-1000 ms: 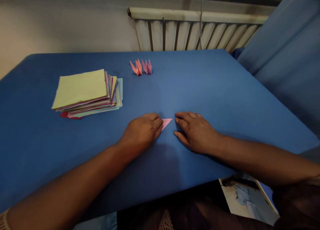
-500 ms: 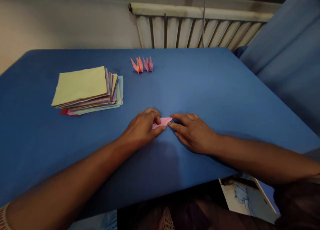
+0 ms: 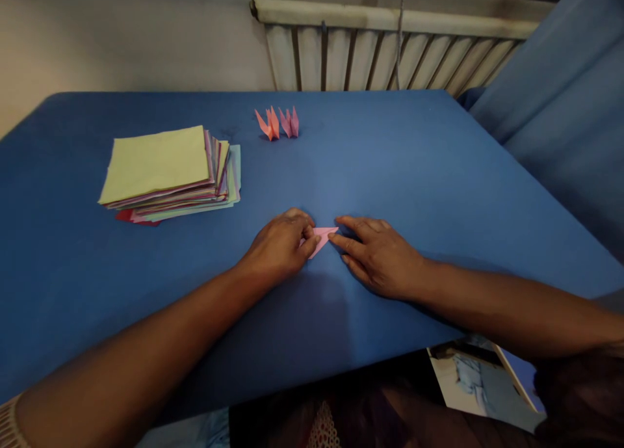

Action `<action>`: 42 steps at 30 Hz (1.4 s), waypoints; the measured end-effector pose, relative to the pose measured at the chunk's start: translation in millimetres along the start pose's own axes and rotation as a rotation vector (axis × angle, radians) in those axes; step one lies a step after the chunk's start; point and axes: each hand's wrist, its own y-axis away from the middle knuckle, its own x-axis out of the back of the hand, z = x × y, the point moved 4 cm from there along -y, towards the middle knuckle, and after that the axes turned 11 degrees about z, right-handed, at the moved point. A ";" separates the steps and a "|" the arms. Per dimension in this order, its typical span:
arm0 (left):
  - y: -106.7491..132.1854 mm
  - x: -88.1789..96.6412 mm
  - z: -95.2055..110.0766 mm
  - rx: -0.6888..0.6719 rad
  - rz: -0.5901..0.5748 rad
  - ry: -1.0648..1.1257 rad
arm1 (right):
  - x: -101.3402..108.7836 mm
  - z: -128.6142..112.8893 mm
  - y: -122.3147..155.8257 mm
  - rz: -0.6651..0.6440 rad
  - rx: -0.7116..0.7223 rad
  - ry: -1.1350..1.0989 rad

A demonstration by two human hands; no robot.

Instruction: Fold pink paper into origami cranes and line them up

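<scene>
A small folded piece of pink paper (image 3: 322, 238) lies on the blue table between my hands, its pointed tip toward the right. My left hand (image 3: 283, 243) pinches its left part with thumb and fingers, which hide that end. Against the paper's right side rests a fingertip of my right hand (image 3: 377, 253), whose fingers are spread and partly on the table. Farther back stand two folded paper figures with upright points, one orange-pink (image 3: 270, 124) and one duller pink (image 3: 290, 123).
At the left sits a thick stack of coloured paper (image 3: 158, 165), yellow on top, with a red sheet (image 3: 129, 215) poking out underneath. The blue table (image 3: 414, 155) reaches back to a radiator (image 3: 336, 51). A blue curtain (image 3: 560, 97) hangs at the right.
My left thumb has drawn back along the pink paper's lower edge, and more of the paper shows as a triangle pointing downward. The right hand has barely moved.
</scene>
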 end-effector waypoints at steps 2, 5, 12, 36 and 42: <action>0.0 0.0 -0.1 0.004 -0.003 -0.006 | -0.5 0.4 0.1 -0.004 0.001 0.002; 0.3 -0.8 -1.0 -0.003 -0.006 -0.007 | -0.7 0.5 -0.2 -0.015 -0.001 0.011; 0.4 -1.1 -2.4 -0.015 0.007 0.003 | 3.5 1.5 -1.7 -0.011 -0.076 0.047; 2.5 2.5 -1.5 0.042 0.027 -0.031 | 4.5 -8.4 -3.5 -0.076 -0.205 0.151; 3.5 1.5 -2.0 -0.083 0.023 -0.036 | 1.9 -9.6 -5.8 -0.056 -0.138 0.088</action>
